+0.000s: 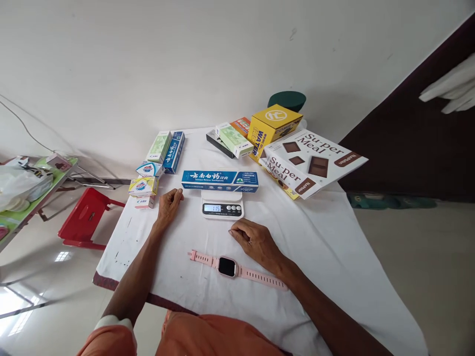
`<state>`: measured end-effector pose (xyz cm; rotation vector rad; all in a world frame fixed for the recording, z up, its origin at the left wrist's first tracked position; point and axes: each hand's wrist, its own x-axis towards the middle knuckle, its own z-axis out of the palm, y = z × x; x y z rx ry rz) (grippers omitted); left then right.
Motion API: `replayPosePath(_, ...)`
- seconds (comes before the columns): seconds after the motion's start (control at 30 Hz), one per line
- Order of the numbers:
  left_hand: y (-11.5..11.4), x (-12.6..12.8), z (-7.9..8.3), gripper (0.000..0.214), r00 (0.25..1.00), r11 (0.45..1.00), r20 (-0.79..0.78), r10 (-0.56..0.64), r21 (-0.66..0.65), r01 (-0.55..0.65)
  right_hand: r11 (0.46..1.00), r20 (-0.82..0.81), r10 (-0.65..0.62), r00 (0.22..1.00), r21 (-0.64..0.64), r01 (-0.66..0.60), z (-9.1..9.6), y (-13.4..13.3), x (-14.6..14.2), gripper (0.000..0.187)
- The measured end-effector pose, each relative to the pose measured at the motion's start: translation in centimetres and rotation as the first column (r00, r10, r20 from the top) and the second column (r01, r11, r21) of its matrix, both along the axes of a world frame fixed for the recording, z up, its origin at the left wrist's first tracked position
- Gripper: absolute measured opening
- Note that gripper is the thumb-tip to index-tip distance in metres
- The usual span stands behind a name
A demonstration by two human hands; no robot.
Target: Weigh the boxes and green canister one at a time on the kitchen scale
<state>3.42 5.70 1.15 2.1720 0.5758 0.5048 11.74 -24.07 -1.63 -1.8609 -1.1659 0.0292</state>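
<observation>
A long blue toothpaste box lies across a small white digital scale whose display is lit. My left hand rests flat on the white tablecloth just left of the scale, fingers loosely curled, holding nothing. My right hand lies on the cloth in front of the scale's right corner, also holding nothing. A pink smartwatch is stretched out flat on the cloth below my right hand.
Small soap and toothpaste boxes sit at the left of the table. A yellow box, green-white boxes and two flat "Su-per Meal" boxes stand at the back right. A red stool stands on the floor left.
</observation>
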Motion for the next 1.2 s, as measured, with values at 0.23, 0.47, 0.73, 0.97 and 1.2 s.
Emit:
replayPosePath(0.23,-3.0,1.7,5.1,0.030,0.979,0.953,0.155,-0.135,0.290,0.085,0.999,0.013,-0.004,1.000,-0.046,0.005,0.1,-0.2,0.0,0.023)
replayPosePath(0.47,-5.9,7.5,8.5,0.075,0.801,0.553,-0.362,-0.477,0.584,0.594,0.998,0.037,0.011,0.999,-0.056,-0.009,-0.1,-0.3,0.0,0.027)
replayPosePath(0.73,-5.8,11.0,9.4,0.038,0.686,0.437,-0.595,-0.418,0.530,0.726,0.999,0.016,0.020,1.000,-0.043,-0.020,-0.2,-0.3,0.0,0.026)
replayPosePath(0.97,-3.0,10.4,12.0,0.038,0.707,0.528,-0.587,-0.395,0.485,0.697,0.999,0.001,0.015,1.000,-0.032,-0.015,0.0,-0.4,-0.1,0.023)
replayPosePath(1.2,3.0,12.2,15.9,0.043,0.894,0.757,-0.448,0.032,0.595,0.271,1.000,0.014,0.002,1.000,-0.013,-0.002,-0.2,-0.2,0.2,0.023)
